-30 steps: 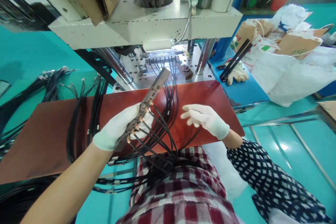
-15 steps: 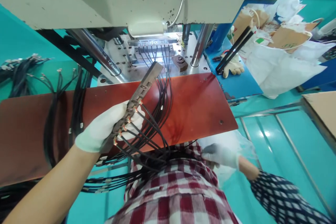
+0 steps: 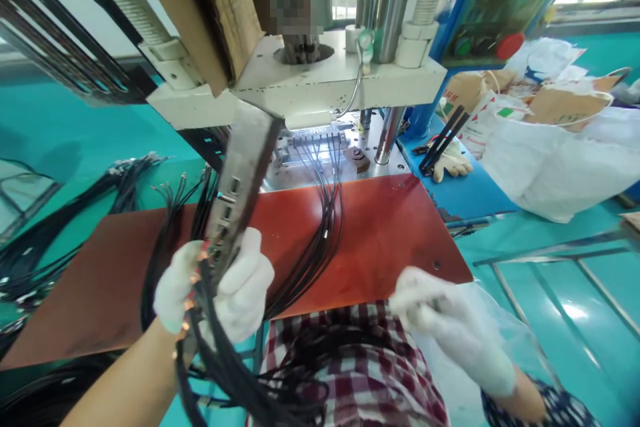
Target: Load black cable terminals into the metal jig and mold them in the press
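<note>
My left hand (image 3: 245, 287), in a white glove, is closed around a long grey metal fixture bar (image 3: 245, 167) with a row of slots. The bar stands tilted up toward the camera. Black cables (image 3: 220, 340) with copper-coloured ends sit along its lower part and droop to the lap, where more black cables (image 3: 340, 347) lie. My right hand (image 3: 440, 320), also gloved, is above the lap near the front edge of the red-brown board (image 3: 370, 233). Its fingers are drawn together in a pinch, slightly blurred; whatever is between them is too small to make out.
Ahead stands a press (image 3: 365, 83) with steel posts and a lower die (image 3: 315, 147) holding cable ends. Another cable bundle (image 3: 325, 227) runs from it across the board. Cable bundles hang at left. On the blue shelf (image 3: 480, 193) at right lie a glove (image 3: 453, 163) and black-handled tools.
My left hand has turned the fixture bar more upright and brought it closer to the camera. My right hand has risen from the lap. The view has tilted up.
</note>
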`<state>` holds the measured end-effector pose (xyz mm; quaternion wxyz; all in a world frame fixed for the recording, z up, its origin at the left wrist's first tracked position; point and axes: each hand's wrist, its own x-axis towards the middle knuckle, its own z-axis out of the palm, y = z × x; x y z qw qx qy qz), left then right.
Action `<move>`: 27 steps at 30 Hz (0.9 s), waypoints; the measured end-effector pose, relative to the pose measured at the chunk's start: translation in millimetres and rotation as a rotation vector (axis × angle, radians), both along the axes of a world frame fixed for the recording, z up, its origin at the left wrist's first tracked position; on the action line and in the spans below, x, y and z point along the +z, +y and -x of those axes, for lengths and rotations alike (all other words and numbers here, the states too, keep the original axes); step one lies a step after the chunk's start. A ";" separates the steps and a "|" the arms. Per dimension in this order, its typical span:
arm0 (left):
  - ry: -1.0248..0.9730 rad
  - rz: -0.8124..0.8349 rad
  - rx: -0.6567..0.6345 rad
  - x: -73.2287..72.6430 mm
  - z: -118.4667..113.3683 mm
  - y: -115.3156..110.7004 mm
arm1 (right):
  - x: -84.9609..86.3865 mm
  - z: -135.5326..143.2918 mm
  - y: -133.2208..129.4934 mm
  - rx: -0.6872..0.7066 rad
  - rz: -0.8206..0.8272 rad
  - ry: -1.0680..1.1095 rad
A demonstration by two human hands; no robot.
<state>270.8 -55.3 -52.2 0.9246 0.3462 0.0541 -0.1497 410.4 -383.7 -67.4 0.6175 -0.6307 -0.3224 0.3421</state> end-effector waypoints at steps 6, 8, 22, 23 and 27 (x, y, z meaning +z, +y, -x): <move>0.075 -0.201 -0.041 9.2 -25.7 -42.4 | 0.4 -70.6 90.0 -0.400 -0.210 0.315; 0.044 -0.387 0.022 2.8 -35.2 -38.1 | -10.9 -82.0 107.3 -0.399 -0.285 0.451; -0.092 -0.805 0.041 -37.5 -66.9 -11.9 | -17.2 -75.2 132.7 -0.048 0.202 -0.098; -0.088 -0.807 0.043 -38.6 -66.4 -11.0 | -19.0 -73.6 135.0 -0.042 0.202 -0.113; -0.051 -0.822 0.019 -39.8 -65.2 -7.7 | -24.7 -72.8 142.9 -0.022 0.202 -0.156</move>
